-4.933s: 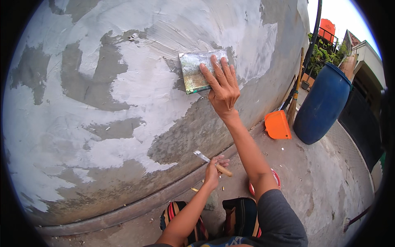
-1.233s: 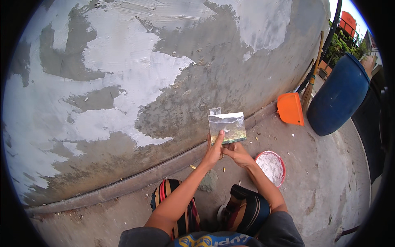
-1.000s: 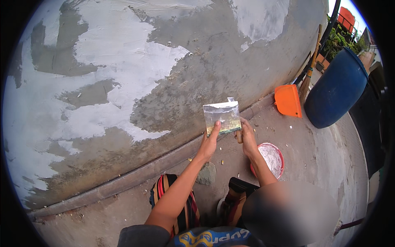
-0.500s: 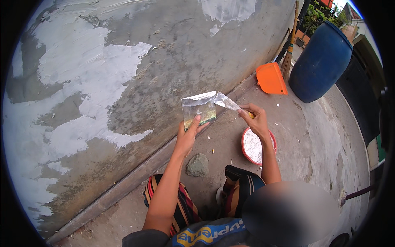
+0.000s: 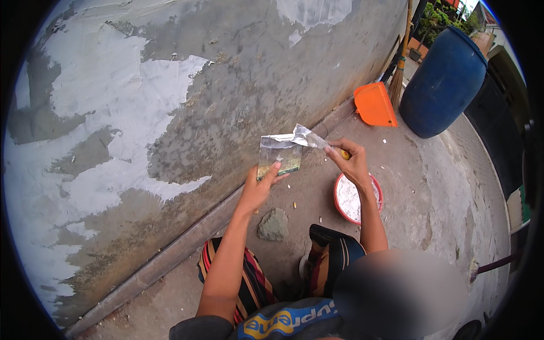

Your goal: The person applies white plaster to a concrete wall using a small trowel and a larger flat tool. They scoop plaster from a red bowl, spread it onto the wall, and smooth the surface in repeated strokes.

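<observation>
My left hand [image 5: 258, 187] is closed on a flat rectangular putty spreader [image 5: 277, 152], its thumb laid on the face. The spreader is shiny, yellow and green toward its lower edge, with white putty along its top edge. In my right hand [image 5: 351, 164] is a putty knife [image 5: 309, 137], gripped by a handle that shows a bit of yellow. The knife's white-smeared blade points left and meets the spreader's upper right corner. Below my right hand, partly behind the forearm, stands a round red tub [image 5: 347, 198] holding white putty.
A grey wall [image 5: 226, 107] with white putty patches [image 5: 113, 73] rises on the left and ahead. A stone [image 5: 273, 224] lies on the concrete ground between me and the wall. An orange dustpan [image 5: 375, 105], a broom [image 5: 398, 76] and a blue barrel [image 5: 445, 82] stand at the far right.
My left hand and the spreader have shifted slightly right and down. The knife blade has gone from beside the spreader's corner to overlapping its top edge, where putty is bunched.
</observation>
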Demonstrator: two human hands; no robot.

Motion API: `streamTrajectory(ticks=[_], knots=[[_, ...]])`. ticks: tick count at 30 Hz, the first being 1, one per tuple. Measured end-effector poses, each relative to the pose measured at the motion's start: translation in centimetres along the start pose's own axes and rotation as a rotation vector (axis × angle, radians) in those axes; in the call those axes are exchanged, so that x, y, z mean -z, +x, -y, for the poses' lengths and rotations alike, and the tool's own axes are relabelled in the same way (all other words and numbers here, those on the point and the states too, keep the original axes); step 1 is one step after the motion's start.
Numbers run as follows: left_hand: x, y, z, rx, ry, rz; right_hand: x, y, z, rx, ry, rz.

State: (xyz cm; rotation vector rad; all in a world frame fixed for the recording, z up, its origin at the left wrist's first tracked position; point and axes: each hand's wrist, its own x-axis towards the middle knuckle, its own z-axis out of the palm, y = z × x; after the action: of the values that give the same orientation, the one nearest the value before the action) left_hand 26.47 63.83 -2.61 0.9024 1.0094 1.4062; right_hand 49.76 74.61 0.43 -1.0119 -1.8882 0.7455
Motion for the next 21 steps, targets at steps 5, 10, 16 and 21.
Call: streamTrajectory(ticks=[5,10,16,21], knots=[[-0.1,-0.1,-0.9,0.023,-0.025,0.024,0.6,-0.2,1.1,0.019,0.009,-0.049],[0.1,0.1,-0.5,-0.007,-0.137,0.004,1.8,-0.2,-0.1,0.030,-0.109,-0.031],[0.2,-0.1,-1.0,0.039,-0.128,-0.010,1.2,-0.2,-1.1,-0.003,-0.077,-0.029],[-0.1,-0.2,-1.5,0.055,-0.044,0.005,0.2,-0.3,-1.4,0.001,-0.083,0.011]])
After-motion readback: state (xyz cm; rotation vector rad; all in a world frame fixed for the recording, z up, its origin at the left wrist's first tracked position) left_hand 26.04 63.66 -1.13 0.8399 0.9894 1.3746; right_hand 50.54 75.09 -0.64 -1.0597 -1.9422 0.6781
